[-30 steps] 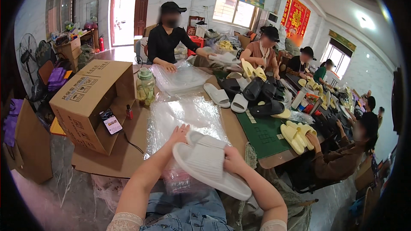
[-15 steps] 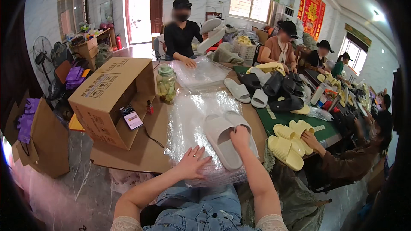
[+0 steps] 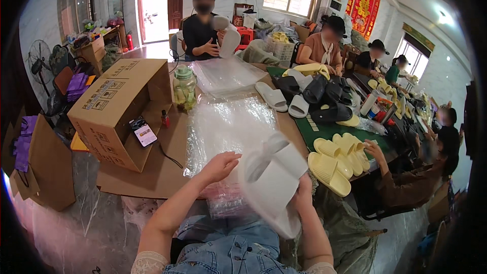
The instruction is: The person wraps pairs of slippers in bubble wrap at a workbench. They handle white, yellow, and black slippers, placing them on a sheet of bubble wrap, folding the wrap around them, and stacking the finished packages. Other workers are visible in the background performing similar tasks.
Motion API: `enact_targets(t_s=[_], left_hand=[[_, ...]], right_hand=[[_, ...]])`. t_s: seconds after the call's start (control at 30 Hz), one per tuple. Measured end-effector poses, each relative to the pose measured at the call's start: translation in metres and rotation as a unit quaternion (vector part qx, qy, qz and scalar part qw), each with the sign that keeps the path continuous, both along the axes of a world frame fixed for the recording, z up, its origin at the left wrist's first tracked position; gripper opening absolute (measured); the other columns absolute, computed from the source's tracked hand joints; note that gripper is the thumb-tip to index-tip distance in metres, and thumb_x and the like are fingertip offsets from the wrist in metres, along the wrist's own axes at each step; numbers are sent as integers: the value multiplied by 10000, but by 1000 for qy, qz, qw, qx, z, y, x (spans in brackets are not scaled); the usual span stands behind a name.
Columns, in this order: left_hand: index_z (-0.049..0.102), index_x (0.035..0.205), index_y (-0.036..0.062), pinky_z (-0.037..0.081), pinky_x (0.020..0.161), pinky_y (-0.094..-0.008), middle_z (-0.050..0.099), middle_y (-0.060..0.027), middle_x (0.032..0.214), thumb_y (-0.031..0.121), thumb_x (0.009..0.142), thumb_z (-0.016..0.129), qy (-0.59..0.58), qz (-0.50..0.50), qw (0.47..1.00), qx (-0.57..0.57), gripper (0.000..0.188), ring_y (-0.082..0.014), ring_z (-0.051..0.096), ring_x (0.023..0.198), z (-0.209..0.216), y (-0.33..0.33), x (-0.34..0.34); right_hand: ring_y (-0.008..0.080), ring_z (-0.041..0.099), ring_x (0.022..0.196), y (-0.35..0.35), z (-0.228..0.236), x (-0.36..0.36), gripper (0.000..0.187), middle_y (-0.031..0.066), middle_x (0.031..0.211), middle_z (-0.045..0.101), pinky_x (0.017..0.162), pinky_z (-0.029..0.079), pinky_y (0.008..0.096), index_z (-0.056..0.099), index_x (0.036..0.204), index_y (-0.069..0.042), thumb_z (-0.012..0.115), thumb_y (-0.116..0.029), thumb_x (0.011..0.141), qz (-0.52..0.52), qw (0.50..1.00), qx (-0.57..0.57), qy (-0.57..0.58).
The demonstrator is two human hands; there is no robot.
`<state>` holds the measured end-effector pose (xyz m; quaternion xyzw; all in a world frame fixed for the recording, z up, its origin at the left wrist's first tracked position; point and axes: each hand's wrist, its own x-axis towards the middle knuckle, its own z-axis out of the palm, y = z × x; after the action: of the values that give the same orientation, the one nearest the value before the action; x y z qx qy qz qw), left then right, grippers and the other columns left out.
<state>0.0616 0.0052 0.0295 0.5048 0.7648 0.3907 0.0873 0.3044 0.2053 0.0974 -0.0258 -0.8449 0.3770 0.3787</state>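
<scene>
A pair of white slide slippers (image 3: 276, 182) is held up, tilted, over the near edge of the work table and blurred by motion. My right hand (image 3: 303, 192) grips the pair from its right side, with some fingers hidden behind the slippers. Just left of them, my left hand (image 3: 223, 166) holds nothing, its fingers stretched out toward the slippers, over the plastic bags. Those clear plastic bags (image 3: 218, 127) lie in a flat stack on the table.
A cardboard box (image 3: 116, 106) with a phone (image 3: 143, 133) inside stands on the left, beside a glass jar (image 3: 183, 89). Yellow slippers (image 3: 332, 172) sit on the green mat (image 3: 314, 139) at right, near a co-worker's hand (image 3: 375, 152). Another person opposite handles pale slippers (image 3: 230, 40).
My right hand has lifted the white slippers off the plastic bags and tilted them. My left hand has come up off the bags. Across the table, the co-worker now has both hands near the pale slippers.
</scene>
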Motion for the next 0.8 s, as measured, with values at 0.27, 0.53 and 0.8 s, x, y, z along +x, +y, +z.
enact_targets(t_s=[0.27, 0.53, 0.8], left_hand=[[603, 1392, 122, 401, 1129, -451, 592, -234, 1380, 264, 1040, 486, -13, -15, 1000, 14, 397, -405, 506, 1330, 9, 3, 8], [535, 1468, 215, 239, 1219, -521, 458, -175, 1543, 330, 1055, 458, 169, -47, 983, -51, 435, -395, 334, 1474, 40, -7, 46], [482, 1510, 176, 181, 1247, -521, 356, -111, 1625, 271, 1060, 425, 195, -123, 973, -9, 463, -361, 266, 1515, 69, -2, 81]], right_hand=[[441, 612, 964, -15, -15, 30, 302, 220, 1000, 649, 837, 494, 530, 652, 1055, -9, 695, -189, 816, 58, 958, 105, -259], [452, 614, 893, -18, -27, -1, 250, 272, 911, 627, 817, 496, 539, 611, 898, 57, 669, -179, 840, -65, 954, 142, -254], [378, 635, 873, -19, -79, -88, 157, 153, 900, 657, 759, 515, 479, 667, 929, -50, 650, -183, 847, -30, 968, 234, -81]])
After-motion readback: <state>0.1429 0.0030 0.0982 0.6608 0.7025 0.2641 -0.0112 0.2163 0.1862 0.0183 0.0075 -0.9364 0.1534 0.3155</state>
